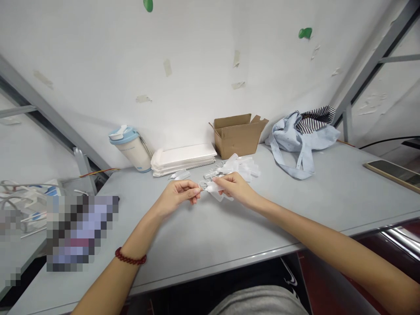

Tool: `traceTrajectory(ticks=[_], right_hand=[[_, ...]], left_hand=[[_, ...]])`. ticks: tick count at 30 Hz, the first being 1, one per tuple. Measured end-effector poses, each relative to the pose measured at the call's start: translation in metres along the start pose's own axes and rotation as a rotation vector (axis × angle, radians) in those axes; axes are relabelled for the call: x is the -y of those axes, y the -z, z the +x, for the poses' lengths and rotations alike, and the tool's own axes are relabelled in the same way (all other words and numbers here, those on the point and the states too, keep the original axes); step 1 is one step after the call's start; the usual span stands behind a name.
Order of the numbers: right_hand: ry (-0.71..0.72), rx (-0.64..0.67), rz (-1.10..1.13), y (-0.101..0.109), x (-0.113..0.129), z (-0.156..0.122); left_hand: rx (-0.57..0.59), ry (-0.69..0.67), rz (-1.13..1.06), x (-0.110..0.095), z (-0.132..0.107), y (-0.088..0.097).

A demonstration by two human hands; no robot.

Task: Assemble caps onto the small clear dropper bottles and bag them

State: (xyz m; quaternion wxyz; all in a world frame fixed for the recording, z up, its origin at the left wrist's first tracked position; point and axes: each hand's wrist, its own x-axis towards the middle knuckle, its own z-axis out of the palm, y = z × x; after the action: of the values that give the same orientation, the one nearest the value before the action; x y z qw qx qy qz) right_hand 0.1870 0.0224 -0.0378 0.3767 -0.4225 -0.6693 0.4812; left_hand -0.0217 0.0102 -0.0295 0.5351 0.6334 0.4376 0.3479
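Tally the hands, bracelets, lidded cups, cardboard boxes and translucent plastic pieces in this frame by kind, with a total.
Left hand and right hand: 2
Bracelet: 1
Lidded cup: 1
Cardboard box: 1
Translucent plastic pieces: overlapping, not countable
Total counted: 5

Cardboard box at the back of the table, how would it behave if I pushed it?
The cardboard box would probably slide rather than roll, being flat-sided. It should mostly hold its shape, since it stands upright without sagging. Its notched right flap would likely bend easily, looking thin.
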Motion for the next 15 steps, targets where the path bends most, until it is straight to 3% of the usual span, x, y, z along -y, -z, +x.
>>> traceTrajectory(ticks=[15], right_hand=[[-0.069,0.007,0.129,-0.0005,-0.0005,0.0007]], left_hand=[[0.000,-0.019,-0.047,-0.0004,0.0001,-0.0010]])
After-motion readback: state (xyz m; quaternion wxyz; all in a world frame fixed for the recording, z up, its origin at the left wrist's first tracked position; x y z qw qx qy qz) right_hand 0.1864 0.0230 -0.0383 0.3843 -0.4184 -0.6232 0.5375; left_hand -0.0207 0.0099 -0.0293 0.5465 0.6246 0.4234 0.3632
